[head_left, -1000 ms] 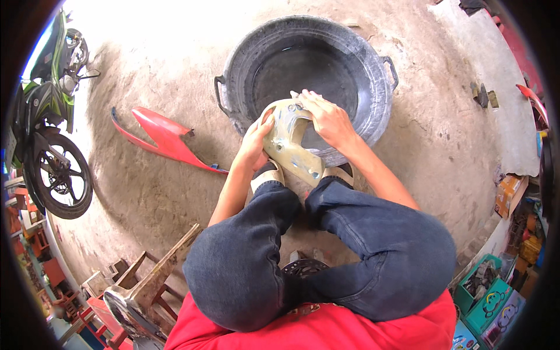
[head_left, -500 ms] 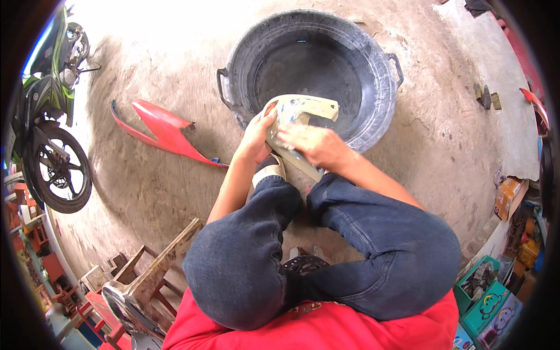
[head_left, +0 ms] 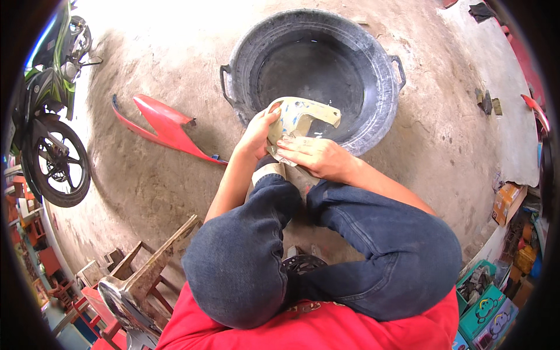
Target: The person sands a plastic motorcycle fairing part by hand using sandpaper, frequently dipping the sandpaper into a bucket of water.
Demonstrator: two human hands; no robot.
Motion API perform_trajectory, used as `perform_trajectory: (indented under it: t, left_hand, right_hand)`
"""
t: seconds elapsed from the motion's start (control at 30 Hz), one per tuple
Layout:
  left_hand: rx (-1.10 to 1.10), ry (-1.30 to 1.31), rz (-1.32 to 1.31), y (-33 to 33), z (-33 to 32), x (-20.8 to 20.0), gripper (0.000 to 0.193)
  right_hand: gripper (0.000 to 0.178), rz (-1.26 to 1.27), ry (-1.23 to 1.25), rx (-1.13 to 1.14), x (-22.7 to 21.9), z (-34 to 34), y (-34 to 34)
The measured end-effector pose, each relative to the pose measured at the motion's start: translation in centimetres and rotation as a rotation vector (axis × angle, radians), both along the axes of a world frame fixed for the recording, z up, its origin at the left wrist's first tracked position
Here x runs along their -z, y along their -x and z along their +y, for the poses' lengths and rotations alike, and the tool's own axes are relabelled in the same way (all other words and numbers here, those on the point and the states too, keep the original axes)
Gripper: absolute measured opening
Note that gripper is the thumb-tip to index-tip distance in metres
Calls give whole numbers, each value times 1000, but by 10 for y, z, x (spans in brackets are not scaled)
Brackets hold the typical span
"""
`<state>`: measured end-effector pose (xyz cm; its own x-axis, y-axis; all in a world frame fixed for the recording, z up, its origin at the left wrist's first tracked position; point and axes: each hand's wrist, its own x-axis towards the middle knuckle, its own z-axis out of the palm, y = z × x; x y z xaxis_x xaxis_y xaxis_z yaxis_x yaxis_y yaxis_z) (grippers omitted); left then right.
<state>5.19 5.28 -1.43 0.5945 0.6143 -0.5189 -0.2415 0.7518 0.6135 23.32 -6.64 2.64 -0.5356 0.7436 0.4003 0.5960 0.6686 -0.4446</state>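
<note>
At the basin [head_left: 382,105], left fingers [head_left: 268,118] clasp the cream panel [head_left: 317,109]; outstretched right fingers [head_left: 296,146] now lie lower.

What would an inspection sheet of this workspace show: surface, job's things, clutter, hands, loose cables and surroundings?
Surface: rough, stained bare ground.
Job's things: cream part with bluish patches, held at the near side of a black two-handled tub that seems to contain some liquid.
Clutter: red panel on the ground, left of the tub; cardboard box and teal box at the right.
Hands: left hand grips the part's left edge; right hand lies over its lower portion.
Loose cables: nothing seen.
Surroundings: motorcycle at the far left; wooden stand at lower left.
</note>
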Motion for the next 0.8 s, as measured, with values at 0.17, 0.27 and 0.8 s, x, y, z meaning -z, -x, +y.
perform_trajectory:
  t: [0.17,0.27,0.8]
  left_hand:
    - [10,35,-49,-3,-4,-6,44]
    - [4,-4,-27,6,-3,2,46]
    - [-7,17,-74,2,-4,-1,44]
  right_hand:
    - [41,-17,144,283,24,29,-30]
    - [41,27,70,147,10,15,9]
    - [39,-48,84,217,3,16,1]
